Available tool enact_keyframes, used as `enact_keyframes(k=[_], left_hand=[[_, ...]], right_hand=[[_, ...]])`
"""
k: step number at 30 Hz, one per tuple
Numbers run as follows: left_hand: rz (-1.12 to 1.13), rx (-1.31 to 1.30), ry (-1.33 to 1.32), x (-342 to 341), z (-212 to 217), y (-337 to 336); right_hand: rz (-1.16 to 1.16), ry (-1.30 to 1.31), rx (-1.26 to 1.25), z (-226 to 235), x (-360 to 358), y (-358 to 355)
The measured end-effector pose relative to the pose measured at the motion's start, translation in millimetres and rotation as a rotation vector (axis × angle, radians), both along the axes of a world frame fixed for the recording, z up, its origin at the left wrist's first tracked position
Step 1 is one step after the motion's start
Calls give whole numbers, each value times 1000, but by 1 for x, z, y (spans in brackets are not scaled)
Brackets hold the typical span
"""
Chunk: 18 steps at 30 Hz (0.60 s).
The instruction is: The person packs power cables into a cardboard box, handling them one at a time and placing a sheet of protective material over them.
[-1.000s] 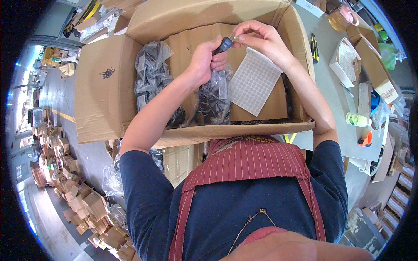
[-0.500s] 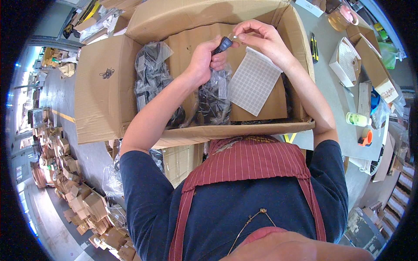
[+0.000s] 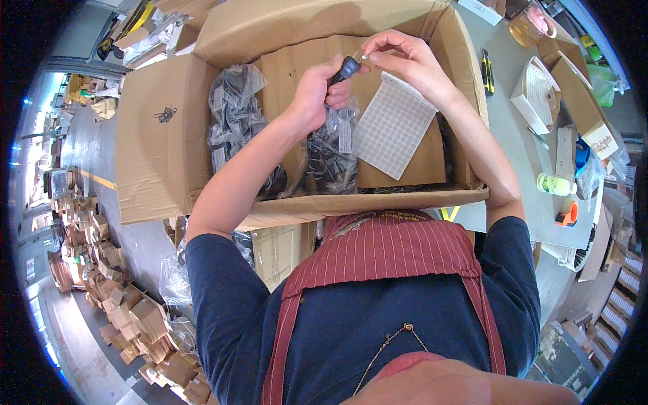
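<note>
My left hand [image 3: 316,96] is closed around a black plug-like piece [image 3: 346,69], held above the inside of an open cardboard box [image 3: 364,203]. Thumb and fingertips of my right hand [image 3: 412,64] pinch a tiny whitish piece at the plug's tip; it is too small to name surely. Under the right hand, a sheet of small round stickers [image 3: 395,128] lies on brown cardboard in the box. Below my left hand sits a clear plastic bag of black items [image 3: 334,148]. Another such bag [image 3: 236,118] lies along the box's left side.
Right of the box, a grey table [image 3: 506,101] bears a yellow-black utility knife [image 3: 487,73], a white open carton [image 3: 535,96], a green bottle [image 3: 553,184] and an orange tape roll [image 3: 568,213]. Many cardboard boxes [image 3: 145,317] are piled on the floor at left.
</note>
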State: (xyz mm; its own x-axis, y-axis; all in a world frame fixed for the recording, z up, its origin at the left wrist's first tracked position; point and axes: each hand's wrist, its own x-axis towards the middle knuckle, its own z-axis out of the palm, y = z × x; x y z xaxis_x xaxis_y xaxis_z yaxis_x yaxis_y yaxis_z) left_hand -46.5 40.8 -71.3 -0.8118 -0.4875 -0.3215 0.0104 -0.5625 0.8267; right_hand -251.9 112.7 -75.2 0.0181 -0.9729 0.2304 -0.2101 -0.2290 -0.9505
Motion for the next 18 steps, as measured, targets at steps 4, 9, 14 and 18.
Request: enact_keyframes(k=[4,9,14,18], left_hand=[[0,-4,-2,0,1,2],[3,-3,-9,-1,2,2],[3,-4,-19,0,1,2],[1,-2,-6,0,1,2]], right_hand=[[3,39,-38,0,0,0],[41,10,-39,-3,-1,-1],[34,-117,-54,3,7,0],[6,-70,-61,0,4,0]])
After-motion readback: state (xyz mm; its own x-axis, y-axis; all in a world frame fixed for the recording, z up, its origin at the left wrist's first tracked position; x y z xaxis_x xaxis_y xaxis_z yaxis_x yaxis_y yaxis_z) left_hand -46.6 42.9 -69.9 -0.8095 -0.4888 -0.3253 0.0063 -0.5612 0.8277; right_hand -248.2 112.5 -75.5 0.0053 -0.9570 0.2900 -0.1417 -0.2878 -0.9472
